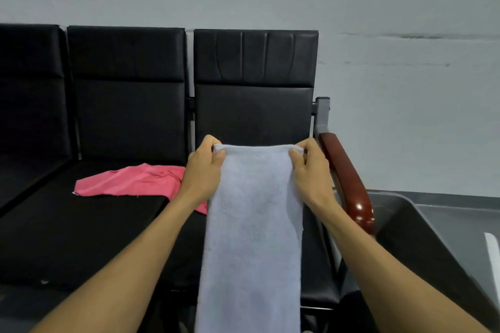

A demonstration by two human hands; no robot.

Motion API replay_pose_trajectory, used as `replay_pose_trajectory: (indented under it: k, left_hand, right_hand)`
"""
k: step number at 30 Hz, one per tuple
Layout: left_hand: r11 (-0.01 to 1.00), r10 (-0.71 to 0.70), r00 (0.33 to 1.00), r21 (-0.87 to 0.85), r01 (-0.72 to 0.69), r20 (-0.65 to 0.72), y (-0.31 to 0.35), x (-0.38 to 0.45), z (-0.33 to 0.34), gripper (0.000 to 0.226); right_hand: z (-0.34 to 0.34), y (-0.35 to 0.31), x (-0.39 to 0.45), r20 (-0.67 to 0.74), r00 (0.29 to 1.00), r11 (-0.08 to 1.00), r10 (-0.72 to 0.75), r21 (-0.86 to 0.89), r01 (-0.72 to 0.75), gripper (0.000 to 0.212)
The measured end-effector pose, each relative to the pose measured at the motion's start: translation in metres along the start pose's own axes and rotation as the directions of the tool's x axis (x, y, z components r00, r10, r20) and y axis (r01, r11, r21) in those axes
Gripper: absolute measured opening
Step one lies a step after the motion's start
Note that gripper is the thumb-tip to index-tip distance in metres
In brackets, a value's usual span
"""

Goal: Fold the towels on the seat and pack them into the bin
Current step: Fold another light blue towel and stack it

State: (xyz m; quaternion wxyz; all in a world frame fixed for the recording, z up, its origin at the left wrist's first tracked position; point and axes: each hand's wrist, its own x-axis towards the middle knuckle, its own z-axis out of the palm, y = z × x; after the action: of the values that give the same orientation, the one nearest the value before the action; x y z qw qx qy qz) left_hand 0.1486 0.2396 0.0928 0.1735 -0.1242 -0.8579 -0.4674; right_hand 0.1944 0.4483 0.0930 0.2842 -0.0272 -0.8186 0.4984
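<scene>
A pale blue-white towel (254, 224) hangs as a long narrow strip in front of the rightmost black seat (313, 257). My left hand (204, 170) pinches its upper left corner and my right hand (311, 167) pinches its upper right corner, holding the top edge level. The towel's lower end runs out of view at the bottom. A pink towel (130, 180) lies crumpled and flat on the middle seat, its right part hidden behind my left wrist. The grey bin (422, 227) stands at the lower right, beyond the armrest.
A glossy brown wooden armrest (349, 184) on a grey metal frame separates the right seat from the bin. Black padded backrests (127, 89) line the rear against a grey wall. A white object (493, 254) shows at the right edge inside the bin.
</scene>
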Motion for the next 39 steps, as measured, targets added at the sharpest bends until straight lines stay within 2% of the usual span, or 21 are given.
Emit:
replay_pose_trajectory:
  k: [7,10,18,21,23,25,27,29,31,33,34,36,38,39]
  left_hand:
    - [0.980,-0.185,0.978,0.090,0.176,0.100,-0.083,-0.008,0.055,0.028]
    - [0.960,-0.257,0.959,0.146,0.239,0.123,-0.121,-0.011,0.081,0.028]
    - [0.931,-0.283,0.956,0.261,0.254,0.078,-0.171,0.009,0.115,0.025]
    - [0.931,-0.343,0.926,0.188,0.312,0.161,-0.178,0.015,0.121,0.027]
    - [0.919,-0.391,0.895,0.139,0.369,0.213,-0.177,0.015,0.122,0.029]
    - [0.887,-0.449,0.851,0.019,0.462,0.273,-0.174,0.015,0.122,0.024]
    - [0.851,-0.470,0.831,-0.097,0.516,0.296,-0.169,0.015,0.121,0.022]
    - [0.837,-0.470,0.834,-0.155,0.525,0.288,-0.166,0.015,0.119,0.033]
    - [0.805,-0.501,0.819,-0.195,0.560,0.280,-0.164,0.016,0.117,0.054]
    - [0.794,-0.519,0.815,-0.208,0.572,0.258,-0.165,0.016,0.115,0.059]
    - [0.801,-0.519,0.820,-0.198,0.565,0.240,-0.167,0.015,0.114,0.054]
    - [0.818,-0.511,0.829,-0.169,0.550,0.227,-0.170,0.012,0.113,0.039]
    - [0.819,-0.499,0.813,-0.145,0.556,0.299,-0.172,0.008,0.111,0.020]
    - [0.806,-0.501,0.785,-0.132,0.576,0.364,-0.173,0.005,0.109,0.012]
  right_hand:
    - [0.038,0.091,-0.006,0.072,0.979,0.973,0.192,-0.141,-0.180,0.019]
    - [0.059,0.129,-0.007,0.112,0.953,0.950,0.282,-0.170,-0.261,0.020]
    - [0.088,0.179,0.015,0.148,0.919,0.927,0.364,-0.158,-0.341,0.023]
    - [0.090,0.185,0.023,0.174,0.910,0.914,0.377,-0.227,-0.336,0.021]
    - [0.091,0.186,0.022,0.243,0.884,0.906,0.399,-0.256,-0.338,0.020]
    - [0.094,0.187,0.020,0.304,0.856,0.905,0.417,-0.227,-0.360,0.020]
    - [0.095,0.189,0.019,0.312,0.857,0.912,0.409,-0.174,-0.372,0.021]
    - [0.097,0.188,0.019,0.297,0.872,0.921,0.389,-0.152,-0.359,0.024]
    - [0.096,0.185,0.017,0.274,0.890,0.928,0.364,-0.190,-0.321,0.039]
    - [0.096,0.182,0.014,0.238,0.911,0.936,0.338,-0.187,-0.298,0.052]
    - [0.096,0.183,0.013,0.231,0.907,0.934,0.353,-0.149,-0.326,0.051]
    - [0.095,0.189,0.011,0.269,0.863,0.902,0.429,-0.073,-0.425,0.035]
    - [0.093,0.196,0.009,0.364,0.787,0.857,0.499,-0.071,-0.511,0.009]
    - [0.092,0.199,0.009,0.419,0.740,0.834,0.526,-0.084,-0.545,0.006]
